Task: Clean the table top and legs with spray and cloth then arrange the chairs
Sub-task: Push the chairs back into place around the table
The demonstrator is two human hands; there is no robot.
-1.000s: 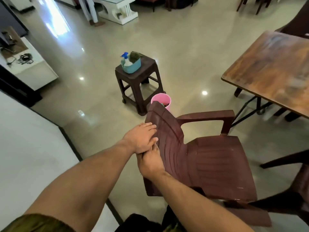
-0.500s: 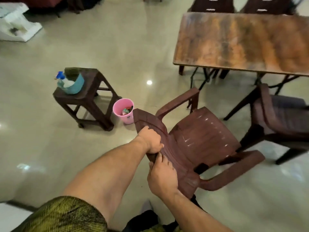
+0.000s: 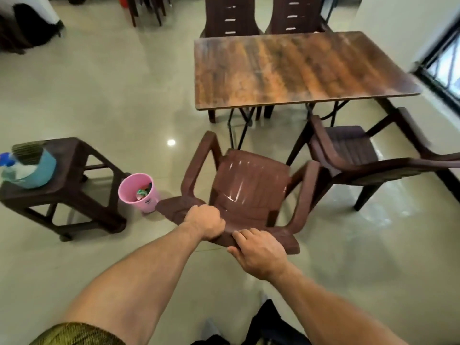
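Head view: four chairs (image 3: 348,145), one table (image 3: 298,68), one stool (image 3: 72,155), one pink bin (image 3: 151,196); left hand (image 3: 205,221) and right hand (image 3: 258,250) side by side, both gripping the backrest top of the nearest chair (image 3: 249,190), table beyond it, stool and pink bin left of the left hand. Since the earlier frame the nearest chair has swung to face the table, hands wider apart

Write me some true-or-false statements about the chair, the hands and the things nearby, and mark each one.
1. The left hand and the right hand both grip the chair by its backrest. True.
2. The pink bin is empty. False: it holds scraps.
3. The spray bottle sits in a blue tub on the stool. True.
4. No chairs stand beyond the table. False: two far chairs stand there.
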